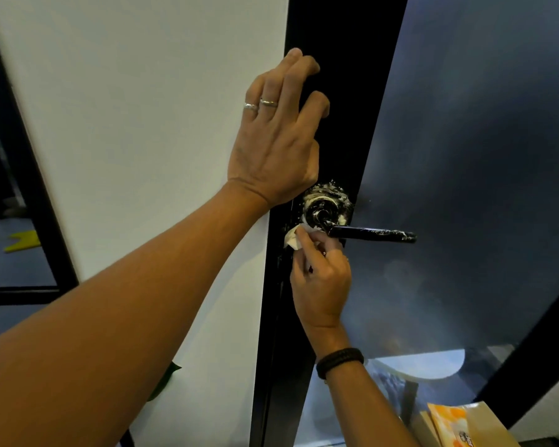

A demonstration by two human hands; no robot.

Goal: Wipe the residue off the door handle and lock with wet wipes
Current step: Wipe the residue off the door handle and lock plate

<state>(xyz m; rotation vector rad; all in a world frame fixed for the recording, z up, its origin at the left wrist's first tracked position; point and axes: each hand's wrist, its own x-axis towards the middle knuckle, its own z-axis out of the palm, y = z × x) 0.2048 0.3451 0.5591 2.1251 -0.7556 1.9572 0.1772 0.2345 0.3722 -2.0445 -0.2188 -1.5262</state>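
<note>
Door handle, black, smeared with white residue.
My right hand pinches a wet wipe just below its round base; my left hand, fingers relaxed, rests above.

No lettering I can read here.
The orange and white packet by my right arm carries a printed mark, too small and blurred to make out.

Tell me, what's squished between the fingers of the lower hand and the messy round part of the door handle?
A white wet wipe. The right hand pinches it against the lower left edge of the residue-smeared round base of the door handle, seen in the head view.
</note>
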